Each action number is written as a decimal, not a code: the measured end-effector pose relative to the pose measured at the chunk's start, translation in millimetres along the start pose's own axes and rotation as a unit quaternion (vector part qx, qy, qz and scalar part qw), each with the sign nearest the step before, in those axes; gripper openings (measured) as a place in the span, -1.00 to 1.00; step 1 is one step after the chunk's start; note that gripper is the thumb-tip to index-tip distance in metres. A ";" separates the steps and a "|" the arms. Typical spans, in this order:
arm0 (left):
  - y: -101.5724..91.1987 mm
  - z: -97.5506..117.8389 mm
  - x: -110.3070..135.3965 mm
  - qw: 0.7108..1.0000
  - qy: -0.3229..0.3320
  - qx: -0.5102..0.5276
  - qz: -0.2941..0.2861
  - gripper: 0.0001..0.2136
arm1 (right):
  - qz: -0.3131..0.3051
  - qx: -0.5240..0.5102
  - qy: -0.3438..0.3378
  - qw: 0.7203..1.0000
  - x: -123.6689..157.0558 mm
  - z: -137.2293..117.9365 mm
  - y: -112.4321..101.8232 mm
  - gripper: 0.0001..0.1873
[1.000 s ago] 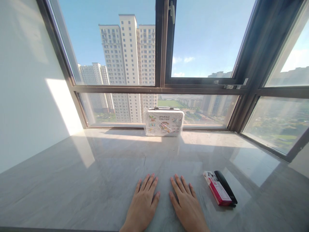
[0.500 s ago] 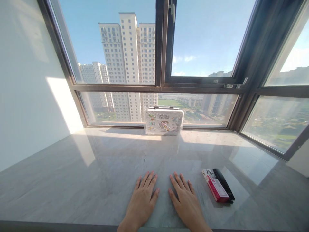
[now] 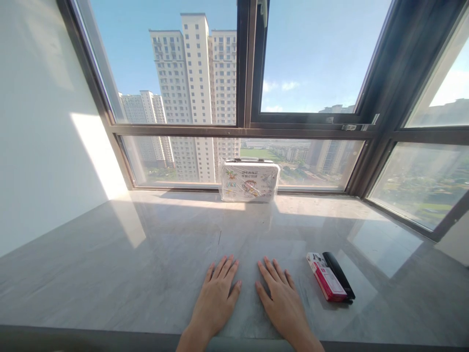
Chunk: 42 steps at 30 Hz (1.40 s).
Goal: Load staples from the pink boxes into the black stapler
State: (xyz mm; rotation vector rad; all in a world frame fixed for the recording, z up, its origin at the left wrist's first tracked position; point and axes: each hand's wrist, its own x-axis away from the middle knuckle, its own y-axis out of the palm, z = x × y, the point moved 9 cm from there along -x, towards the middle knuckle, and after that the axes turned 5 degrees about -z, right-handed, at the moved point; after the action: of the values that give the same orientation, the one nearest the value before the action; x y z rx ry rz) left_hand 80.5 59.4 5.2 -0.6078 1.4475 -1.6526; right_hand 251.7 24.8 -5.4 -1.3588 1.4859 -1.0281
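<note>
My left hand (image 3: 217,297) lies flat, palm down, on the grey marble sill (image 3: 110,278), fingers spread and pointing away from me. Beside it, a short gap to the right, my right hand (image 3: 281,297) rests the same way, holding nothing. To the right of that hand are a red and white box (image 3: 328,278) and a black stapler (image 3: 339,275), lying side by side and slanted. Farther off, a white case (image 3: 250,182) with printed cartoon pictures and a handle on top stands upright, covered in clear plastic, against the window.
Dark window frames (image 3: 183,131) border the sill's far and right sides. A white wall (image 3: 44,146) rises at the left. The sill's front edge (image 3: 91,330) runs below my hands. Sunlit patches and reflections fall on the stone.
The whole view has shifted slightly, so the sill and the things on it sit a little higher in the picture. Both hands stay flat in place.
</note>
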 end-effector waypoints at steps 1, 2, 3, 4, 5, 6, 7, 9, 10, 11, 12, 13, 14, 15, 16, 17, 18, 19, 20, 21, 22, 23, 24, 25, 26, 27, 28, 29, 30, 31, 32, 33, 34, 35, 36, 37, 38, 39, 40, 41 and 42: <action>0.1 0.3 0.0 1.000 0.001 0.000 0.000 -0.51 | 0.001 0.000 0.000 1.000 -0.2 0.1 0.1 -0.39; 0.2 0.5 0.0 1.000 0.002 -0.001 0.000 -0.51 | 0.001 0.000 0.000 1.000 -0.3 0.2 0.1 -0.39; 0.3 0.6 0.0 1.000 0.002 -0.002 0.000 -0.51 | 0.001 -0.001 0.000 1.000 -0.5 0.3 0.1 -0.39; 0.3 0.7 -0.2 1.000 0.002 -0.002 0.000 -0.51 | 0.001 -0.001 0.000 1.000 -0.6 0.4 0.0 -0.39; 0.3 0.9 -0.3 1.000 0.003 -0.003 0.000 -0.51 | 0.001 -0.002 0.000 1.000 -0.6 0.4 -0.2 -0.39; 0.4 1.1 -0.4 1.000 0.003 -0.003 0.000 -0.51 | 0.001 -0.003 0.000 1.000 -0.5 0.3 -0.4 -0.39; 0.4 1.2 -0.5 1.000 0.003 -0.003 0.000 -0.51 | 0.002 -0.003 -0.001 1.000 -0.3 0.1 -0.8 -0.39; 0.4 1.5 -0.4 1.000 0.004 -0.003 0.001 -0.51 | 0.004 -0.003 -0.002 1.000 0.0 -0.4 -1.7 -0.39; 0.4 1.6 -0.4 1.000 0.005 -0.003 0.001 -0.51 | 0.005 -0.003 -0.003 1.000 0.1 -0.7 -1.9 -0.39; 0.4 1.7 -0.2 1.000 0.006 -0.003 0.002 -0.51 | 0.004 -0.002 -0.003 1.000 0.2 -0.8 -1.8 -0.39; 0.4 1.7 -0.1 1.000 0.006 -0.003 0.003 -0.51 | 0.003 -0.002 -0.003 1.000 0.2 -0.8 -1.5 -0.39; 0.4 1.6 -0.1 1.000 0.007 -0.003 0.004 -0.51 | 0.001 -0.002 -0.002 1.000 0.2 -0.7 -0.9 -0.39; 0.5 1.4 -0.1 1.000 0.006 -0.004 0.005 -0.51 | 0.000 -0.001 -0.001 1.000 0.2 -0.6 -0.4 -0.39; 0.5 1.1 -0.1 1.000 0.006 -0.004 0.005 -0.51 | -0.001 -0.002 0.000 1.000 0.2 -0.3 0.0 -0.39; 0.6 0.9 -0.1 1.000 0.005 -0.003 0.005 -0.51 | -0.002 -0.002 0.000 1.000 0.3 -0.1 0.2 -0.39; 0.7 0.7 -0.1 1.000 0.005 -0.003 0.005 -0.51 | -0.003 -0.002 0.000 1.000 0.4 0.0 0.3 -0.39; 0.6 0.6 -0.1 1.000 0.005 -0.002 0.005 -0.51 | -0.003 -0.002 0.000 1.000 0.5 0.0 0.1 -0.39; 0.4 0.7 -0.1 1.000 0.005 -0.001 0.005 -0.51 | -0.003 -0.003 0.000 1.000 0.6 -0.1 -0.2 -0.39; 0.2 0.7 0.0 1.000 0.006 0.000 0.005 -0.50 | -0.002 -0.003 -0.001 1.000 0.7 -0.2 -0.6 -0.39; -0.1 0.8 0.1 1.000 0.006 0.001 0.004 -0.50 | -0.001 -0.003 -0.001 1.000 0.7 -0.3 -1.0 -0.39; -0.4 0.9 0.3 1.000 0.005 0.001 0.004 -0.51 | -0.001 -0.003 -0.001 1.000 0.6 -0.4 -1.1 -0.39; -0.7 1.0 0.4 1.000 0.005 0.002 0.003 -0.51 | -0.001 -0.002 -0.002 1.000 0.6 -0.5 -1.2 -0.39; -1.0 1.1 0.5 1.000 0.005 0.003 0.003 -0.51 | -0.002 -0.001 -0.001 1.000 0.5 -0.5 -1.1 -0.39; -1.3 1.2 0.7 1.000 0.005 0.003 0.004 -0.51 | -0.002 0.000 -0.001 1.000 0.4 -0.4 -0.8 -0.38; -1.6 1.3 0.8 1.000 0.005 0.004 0.004 -0.51 | -0.002 0.001 0.000 1.000 0.4 -0.4 -0.5 -0.38; -1.8 1.4 0.9 1.000 0.006 0.004 0.004 -0.51 | -0.001 0.002 0.001 1.000 0.4 -0.2 -0.4 -0.39; -1.8 1.5 0.9 1.000 0.006 0.005 0.004 -0.51 | 0.000 0.003 0.001 1.000 0.4 -0.1 -0.3 -0.39; -1.8 1.6 0.9 1.000 0.006 0.006 0.004 -0.51 | 0.001 0.004 0.002 1.000 0.4 -0.1 -0.2 -0.39; -1.6 1.6 0.8 1.000 0.006 0.006 0.003 -0.51 | 0.001 0.005 0.002 1.000 0.4 -0.1 -0.1 -0.39; -1.5 1.6 0.7 1.000 0.006 0.006 0.003 -0.51 | 0.001 0.006 0.001 1.000 0.3 -0.2 0.1 -0.39; -1.4 1.5 0.7 1.000 0.006 0.006 0.004 -0.51 | 0.000 0.006 0.001 1.000 0.1 -0.2 0.4 -0.39; -1.3 1.3 0.6 1.000 0.005 0.006 0.004 -0.51 | -0.001 0.006 0.001 1.000 -0.1 -0.3 0.7 -0.39; -1.2 1.1 0.6 1.000 0.004 0.005 0.004 -0.51 | -0.003 0.007 0.002 1.000 -0.2 -0.4 1.0 -0.39; -1.1 1.0 0.6 1.000 0.003 0.005 0.004 -0.51 | -0.004 0.007 0.002 1.000 -0.3 -0.6 1.1 -0.39; -1.0 0.9 0.6 1.000 0.003 0.004 0.005 -0.51 | -0.006 0.007 0.002 1.000 -0.3 -0.8 1.1 -0.39; -1.0 0.8 0.7 1.000 0.004 0.004 0.005 -0.51 | -0.006 0.006 0.002 1.000 -0.3 -1.0 0.9 -0.39; -1.0 0.9 0.8 1.000 0.005 0.004 0.006 -0.51 | -0.006 0.006 0.003 1.000 -0.2 -1.2 0.5 -0.39; -1.2 1.0 0.8 1.000 0.006 0.005 0.008 -0.51 | -0.007 0.005 0.003 1.000 -0.1 -1.4 0.1 -0.39; -1.4 1.2 0.8 1.000 0.008 0.005 0.010 -0.51 | -0.008 0.003 0.003 1.000 0.0 -1.5 -0.2 -0.39; -1.5 1.4 0.9 1.000 0.009 0.005 0.011 -0.51 | -0.008 0.001 0.003 1.000 0.1 -1.5 -0.5 -0.39; -1.4 1.6 0.9 1.000 0.010 0.006 0.012 -0.51 | -0.009 0.000 0.003 1.000 0.1 -1.6 -0.7 -0.39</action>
State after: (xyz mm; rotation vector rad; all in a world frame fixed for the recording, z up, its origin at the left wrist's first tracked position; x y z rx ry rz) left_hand 81.0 57.7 6.8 -0.5667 1.4538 -1.6522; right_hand 250.4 24.7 -4.3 -1.3724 1.4795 -1.0440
